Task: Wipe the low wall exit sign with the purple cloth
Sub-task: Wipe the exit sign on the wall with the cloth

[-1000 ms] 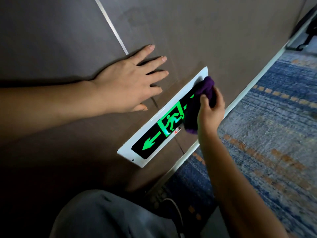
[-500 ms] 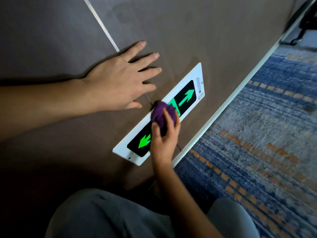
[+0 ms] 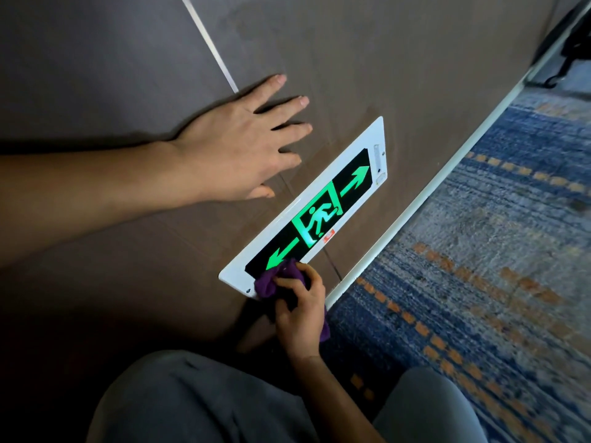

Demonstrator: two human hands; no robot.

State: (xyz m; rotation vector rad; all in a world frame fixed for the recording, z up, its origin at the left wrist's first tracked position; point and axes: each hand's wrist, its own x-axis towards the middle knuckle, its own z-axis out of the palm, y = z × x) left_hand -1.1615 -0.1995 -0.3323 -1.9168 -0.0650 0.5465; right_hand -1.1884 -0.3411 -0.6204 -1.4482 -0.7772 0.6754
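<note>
The exit sign (image 3: 348, 187) is a white-framed black panel with green arrows and a running figure, set low in the brown wall. My right hand (image 3: 300, 311) is shut on the purple cloth (image 3: 271, 282) and presses it against the sign's lower left corner, covering part of the left arrow's tip. My left hand (image 3: 236, 148) lies flat on the wall above and left of the sign, fingers spread, holding nothing.
A white skirting strip (image 3: 425, 199) runs along the wall's foot. Blue and orange patterned carpet (image 3: 479, 266) covers the floor to the right. My grey-trousered knees (image 3: 198, 401) fill the bottom. A dark object (image 3: 572, 55) sits at the far top right.
My right hand has swept the cloth along the sign from its right end, past the middle, down to the left end. My left hand has stayed flat on the wall.
</note>
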